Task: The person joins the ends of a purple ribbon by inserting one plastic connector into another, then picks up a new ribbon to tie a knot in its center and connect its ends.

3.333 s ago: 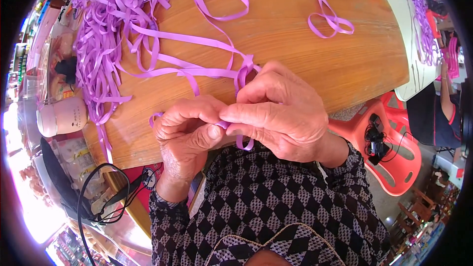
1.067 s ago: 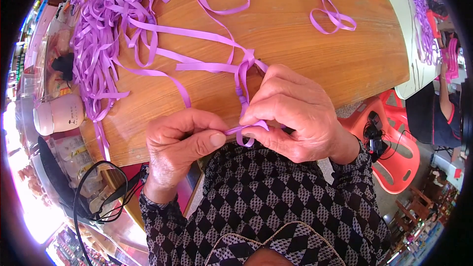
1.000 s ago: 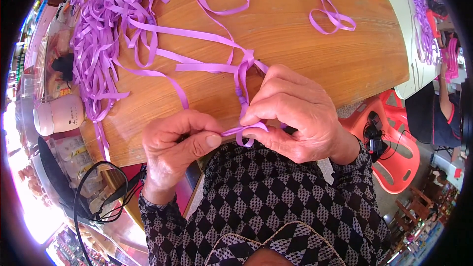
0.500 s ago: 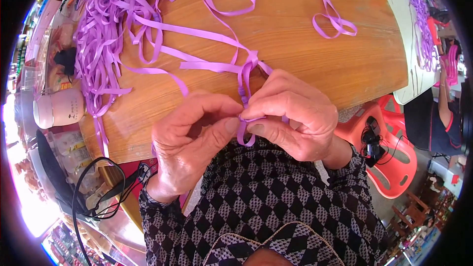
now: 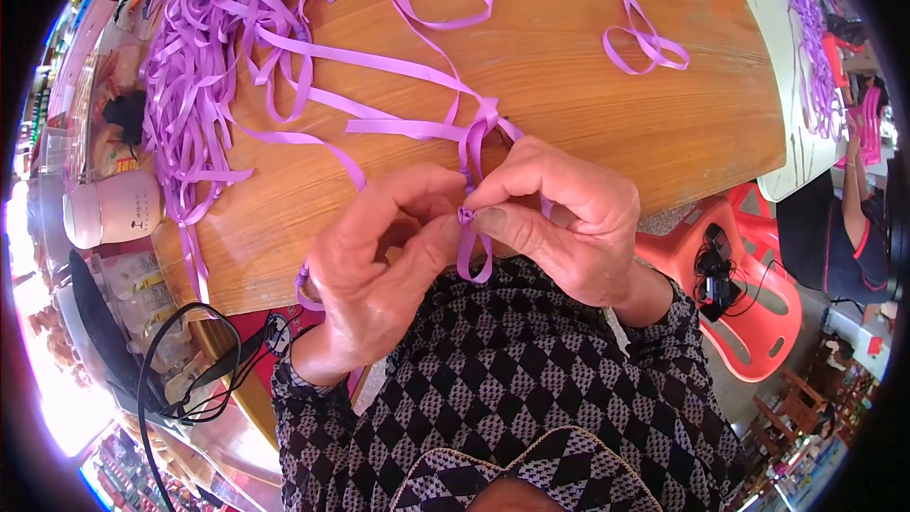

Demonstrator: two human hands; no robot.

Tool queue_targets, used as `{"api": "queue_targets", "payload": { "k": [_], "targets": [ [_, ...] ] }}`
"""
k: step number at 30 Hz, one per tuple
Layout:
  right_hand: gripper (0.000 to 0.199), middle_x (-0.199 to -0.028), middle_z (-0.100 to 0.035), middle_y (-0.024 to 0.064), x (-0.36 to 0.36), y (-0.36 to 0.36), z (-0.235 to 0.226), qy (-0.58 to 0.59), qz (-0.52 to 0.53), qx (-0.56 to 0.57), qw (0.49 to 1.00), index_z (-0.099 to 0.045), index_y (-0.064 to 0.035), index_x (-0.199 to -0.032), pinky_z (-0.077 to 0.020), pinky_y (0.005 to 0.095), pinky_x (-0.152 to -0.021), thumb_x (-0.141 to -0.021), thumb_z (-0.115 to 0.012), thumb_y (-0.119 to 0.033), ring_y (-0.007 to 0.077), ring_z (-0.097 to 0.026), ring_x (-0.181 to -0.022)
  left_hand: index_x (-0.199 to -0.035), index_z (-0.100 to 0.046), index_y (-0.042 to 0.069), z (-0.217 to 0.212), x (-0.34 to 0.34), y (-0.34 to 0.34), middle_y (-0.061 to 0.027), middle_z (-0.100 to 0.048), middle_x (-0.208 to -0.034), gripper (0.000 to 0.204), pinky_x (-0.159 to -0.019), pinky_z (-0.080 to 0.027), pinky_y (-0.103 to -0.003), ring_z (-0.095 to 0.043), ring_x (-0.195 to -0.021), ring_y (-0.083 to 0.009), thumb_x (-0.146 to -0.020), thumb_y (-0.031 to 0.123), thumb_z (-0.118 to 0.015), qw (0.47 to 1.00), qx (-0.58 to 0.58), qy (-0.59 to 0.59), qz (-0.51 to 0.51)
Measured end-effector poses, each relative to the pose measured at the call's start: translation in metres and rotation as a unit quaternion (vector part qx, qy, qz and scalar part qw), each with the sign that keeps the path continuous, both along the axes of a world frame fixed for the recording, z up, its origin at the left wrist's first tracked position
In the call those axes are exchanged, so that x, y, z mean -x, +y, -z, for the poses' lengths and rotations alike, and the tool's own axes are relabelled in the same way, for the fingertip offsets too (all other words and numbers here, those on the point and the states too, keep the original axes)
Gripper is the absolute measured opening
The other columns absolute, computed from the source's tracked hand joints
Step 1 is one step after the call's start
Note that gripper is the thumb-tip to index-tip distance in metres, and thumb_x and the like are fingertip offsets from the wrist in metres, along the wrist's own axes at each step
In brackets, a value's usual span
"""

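Both of my hands meet over the table's near edge, pinching a purple ribbon (image 5: 474, 261). A small knot with a loop hanging below it shows between the fingertips. My left hand (image 5: 384, 256) has thumb and forefinger closed at the knot's left side. From the right, my right hand (image 5: 569, 228) presses its thumb and forefinger onto the same knot. Above the fingers the ribbon runs up past wound coils to a crossing on the wooden table (image 5: 569, 142). Part of the ribbon is hidden behind the fingers.
A big heap of purple ribbons (image 5: 204, 47) covers the table's far left. One loose ribbon loop (image 5: 647, 49) lies at the far right. A pale jar (image 5: 114, 209) and black cables (image 5: 194, 408) are at left. Orange plastic chairs (image 5: 749, 322) stand at right, near another person's arm (image 5: 856, 199).
My fingers have drawn in closer on the ribbon, and the strand held between them is now a small bunched knot. My right hand's fingers have shifted slightly left and curled. The heap is unchanged.
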State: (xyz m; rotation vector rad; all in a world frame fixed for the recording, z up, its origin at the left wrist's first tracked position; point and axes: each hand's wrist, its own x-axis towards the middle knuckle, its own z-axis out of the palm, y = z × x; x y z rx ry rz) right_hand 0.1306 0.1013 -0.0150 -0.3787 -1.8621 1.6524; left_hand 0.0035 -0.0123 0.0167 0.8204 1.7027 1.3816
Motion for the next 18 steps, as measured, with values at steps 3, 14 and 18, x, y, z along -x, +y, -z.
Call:
{"api": "queue_targets", "payload": {
  "k": [3,14,18],
  "targets": [
    [0.009,-0.08,-0.059,0.008,-0.003,-0.003,-0.006,-0.021,-0.018,0.108,0.994,-0.061,0.0058,-0.088,-0.0415,0.0198,-0.056,-0.08,-0.063,0.002,0.0088,-0.053,-0.064,-0.097,-0.06,-0.002,0.012,0.009,0.0,-0.0086,-0.059,-0.078,0.024,-0.051,-0.042,-0.023,-0.056,-0.061,-0.0157,-0.073,-0.005,-0.065,0.951,-0.122,0.271,0.081],
    [0.009,-0.079,-0.061,0.0062,0.001,-0.005,-0.015,-0.075,-0.033,0.302,0.95,-0.06,0.0053,-0.091,-0.0453,0.0201,-0.06,-0.083,-0.06,0.001,0.0088,-0.056,-0.071,-0.091,-0.06,-0.002,0.014,0.007,-0.003,-0.0118,-0.059,-0.076,0.025,-0.049,-0.043,-0.027,-0.057,-0.061,-0.0189,-0.068,-0.009,-0.065,0.901,-0.162,0.4,0.038],
    [0.011,-0.079,-0.061,0.0075,0.004,-0.001,-0.004,0.008,0.026,-0.035,0.999,-0.062,0.0037,-0.087,-0.0414,0.0246,-0.056,-0.077,-0.065,0.001,0.0125,-0.053,-0.066,-0.093,-0.059,-0.002,0.001,-0.002,-0.003,-0.0056,-0.06,-0.08,0.015,-0.058,-0.045,-0.022,-0.056,-0.069,-0.0084,-0.078,-0.004,-0.061,0.988,-0.033,-0.121,-0.095]
  ]
}}
